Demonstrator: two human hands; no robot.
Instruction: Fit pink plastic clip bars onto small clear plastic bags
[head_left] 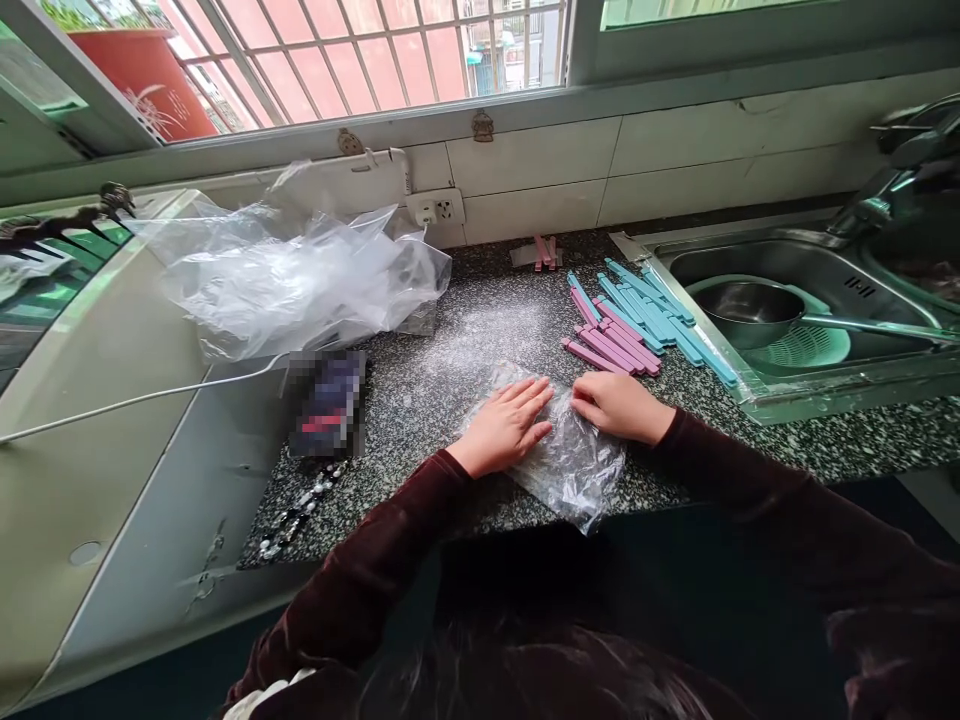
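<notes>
A crumpled clear plastic bag (574, 470) lies on the speckled countertop, its lower end reaching the front edge. My left hand (510, 425) rests flat on the bag's upper left part, fingers stretched out. At the bag's upper right edge, my right hand (621, 405) is closed, thumb and fingers pinched on the plastic. Just beyond the right hand are several pink bag-sealing clips (615, 345) in a loose pile. Several light blue sealing clips (652, 310) lie beside them, next to the sink.
A heap of clear plastic bags (300, 280) sits at the back left. A pixelated phone-like object (328, 405) with a beaded strap (304, 510) lies left. Small pink clips (545, 253) are by the wall. The sink (757, 375) at right holds a pan (746, 310).
</notes>
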